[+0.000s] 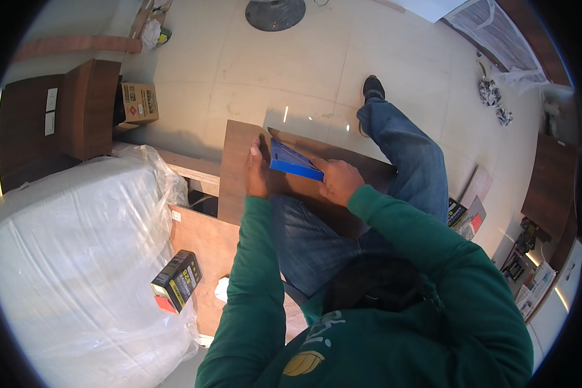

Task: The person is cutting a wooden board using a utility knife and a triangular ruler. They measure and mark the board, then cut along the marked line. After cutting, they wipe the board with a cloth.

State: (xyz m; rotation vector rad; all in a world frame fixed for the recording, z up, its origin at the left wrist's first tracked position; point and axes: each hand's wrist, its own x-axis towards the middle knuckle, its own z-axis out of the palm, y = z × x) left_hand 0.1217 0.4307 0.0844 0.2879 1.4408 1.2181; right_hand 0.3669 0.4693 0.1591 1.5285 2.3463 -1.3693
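Observation:
A blue triangular speed square (295, 166) rests against a brown wood-faced panel (236, 155) by my thighs. My right hand (341, 181) is closed on the square's right end, the fingers pressed along its edge. My left hand (256, 171) stands on edge against the panel, left of the square, its fingers stretched out and together. A narrow gap separates this hand from the square. Another brown panel (362, 155) meets the first and extends right toward my knee. The right fingertips are partly hidden.
To my left is a bulky plastic-wrapped item (77, 258) with a black-and-yellow box (178, 281) at its edge. A cardboard box (139, 103) stands beside brown cabinetry (90, 110). Ahead lies a round dark base (275, 14) on the tiled floor (252, 71). Loose boards (475, 187) lie right.

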